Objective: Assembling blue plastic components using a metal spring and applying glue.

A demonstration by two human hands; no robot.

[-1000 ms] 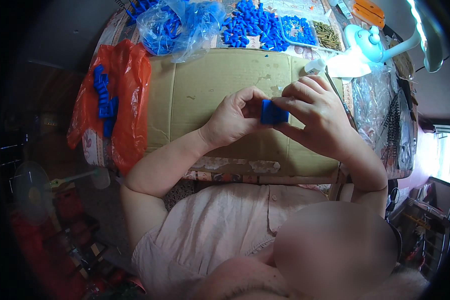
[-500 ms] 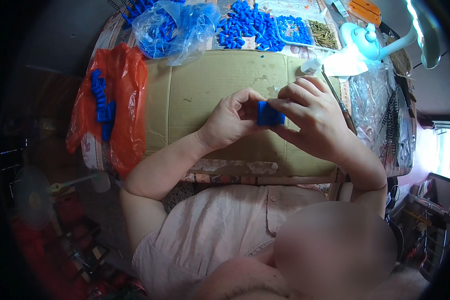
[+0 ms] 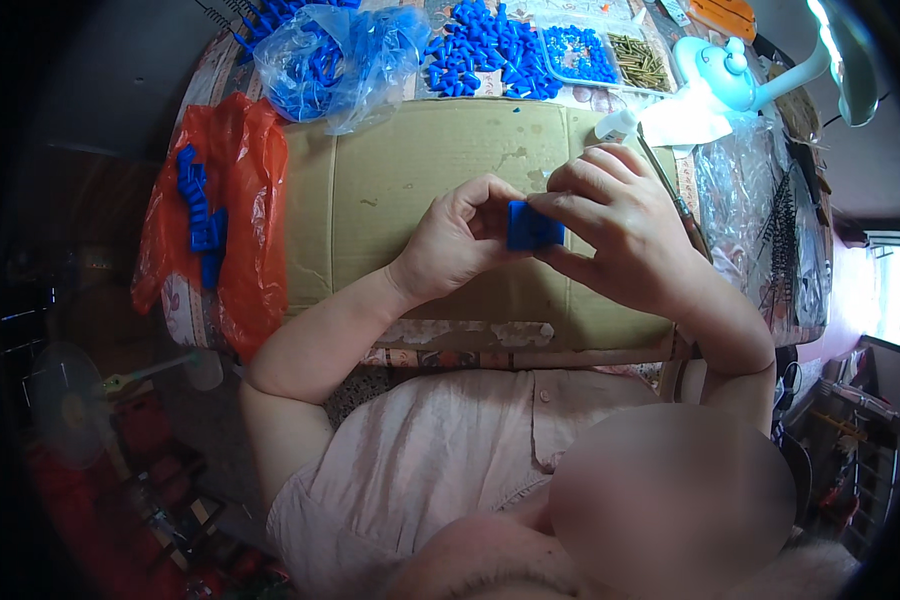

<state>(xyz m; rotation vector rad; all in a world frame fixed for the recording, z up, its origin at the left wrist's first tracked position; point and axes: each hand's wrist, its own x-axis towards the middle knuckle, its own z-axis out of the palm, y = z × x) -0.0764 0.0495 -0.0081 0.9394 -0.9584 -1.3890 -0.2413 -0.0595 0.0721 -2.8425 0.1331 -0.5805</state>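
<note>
Between my two hands is a small blue square plastic part (image 3: pixel 535 226), held above a flat sheet of brown cardboard (image 3: pixel 400 150). My left hand (image 3: pixel 460 235) is closed on its left edge, thumb and fingers pinching it. From the right, my right hand (image 3: pixel 615 225) grips the same part, with fingers at its upper edge and the thumb below. The fingers cover part of it, so its far side is hidden. Several blue plastic parts (image 3: pixel 202 205) lie on a red plastic bag (image 3: pixel 255 220) at the left.
At the back are a clear bag of blue parts (image 3: pixel 310 75), a pile of blue cone-shaped pieces (image 3: pixel 495 50) and a clear tray (image 3: pixel 582 78) with small blue and brass-coloured pieces. A lit desk lamp (image 3: pixel 715 75), white bottle (image 3: pixel 615 125), screwdriver (image 3: pixel 692 225) and black springs (image 3: pixel 780 225) are on the right.
Both hands keep their hold on the blue part, which looks slightly tilted or turned. The whole view has shifted a little; nothing has been put down.
</note>
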